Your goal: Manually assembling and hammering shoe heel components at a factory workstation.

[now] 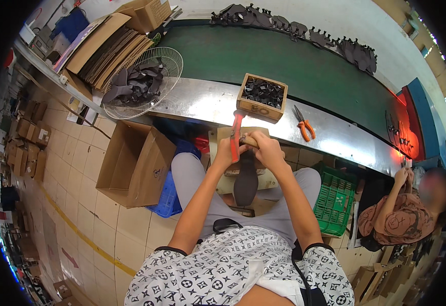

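My right hand (267,151) is closed around a wooden handle (249,141), which looks like a hammer's; its head is hard to make out. My left hand (225,153) is closed against a long red tool (236,133) standing upright in view, its exact kind unclear. The wooden handle crosses the red tool between my hands. Just below them, a dark shoe sole (246,186) points toward me between my knees, its far end hidden by my hands. Under it is a pale work stand (269,182). A wooden box (260,109) of small black parts sits beyond my hands.
Orange-handled pliers (306,130) lie on the metal bench edge (202,99). Behind runs a green conveyor belt (223,56) with dark straps along its far side. A wire basket (174,64) of dark pieces, a cardboard box (131,168), a green crate (335,201) and a co-worker (404,217) surround me.
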Motion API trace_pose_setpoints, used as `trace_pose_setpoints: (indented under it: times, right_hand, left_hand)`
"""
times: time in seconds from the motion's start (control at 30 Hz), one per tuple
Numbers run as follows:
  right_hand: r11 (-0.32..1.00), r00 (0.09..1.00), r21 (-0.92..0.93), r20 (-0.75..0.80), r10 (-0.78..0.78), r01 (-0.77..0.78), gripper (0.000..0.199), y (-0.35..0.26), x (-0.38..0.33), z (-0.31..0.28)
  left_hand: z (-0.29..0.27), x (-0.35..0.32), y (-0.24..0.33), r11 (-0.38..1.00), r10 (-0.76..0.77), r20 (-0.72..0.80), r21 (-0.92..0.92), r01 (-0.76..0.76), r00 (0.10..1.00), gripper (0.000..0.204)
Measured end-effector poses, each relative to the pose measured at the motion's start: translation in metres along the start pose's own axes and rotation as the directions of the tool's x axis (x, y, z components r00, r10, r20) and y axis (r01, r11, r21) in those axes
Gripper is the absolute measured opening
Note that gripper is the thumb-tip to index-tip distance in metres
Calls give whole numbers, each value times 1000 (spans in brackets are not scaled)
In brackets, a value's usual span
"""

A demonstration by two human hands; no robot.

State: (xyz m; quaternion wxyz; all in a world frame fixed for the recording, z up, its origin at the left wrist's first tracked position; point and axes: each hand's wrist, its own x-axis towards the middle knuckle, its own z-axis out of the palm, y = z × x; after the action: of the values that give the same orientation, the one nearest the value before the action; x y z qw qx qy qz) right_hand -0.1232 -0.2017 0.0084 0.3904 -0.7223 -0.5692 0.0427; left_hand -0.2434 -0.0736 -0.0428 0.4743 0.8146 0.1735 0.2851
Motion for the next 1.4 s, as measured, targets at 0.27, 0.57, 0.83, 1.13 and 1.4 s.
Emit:
trace_pose_setpoints:
  times: [0.27,0.57,0.83,1.13,1.4]
  right_hand:
    - [995,999,-96,-43,8,-12,24,-22,-8,-5]
    - [889,920,290,-61,387,-355,27,-81,-64,-39]
    - [898,925,238,5,380,-371,27,-73,-63,-37]
    - [954,956,169,-119,268,-247,25,-87,-51,-39]
    - [998,949,63,-314,-8,30,21,-116,-48,-63]
  left_hand:
    - [-8,7,-5,992,12,19,-124,-10,1000,36]
    - [-14,13,-5,970,3,149,-243,34,989,22]
    - [-14,10,-2,962,-35,153,-263,75,988,25]
    - [-22,3,-2,993,-6,226,113,-20,974,73]
    - [-23,-12,-7,932,-57,260,360,-43,964,120]
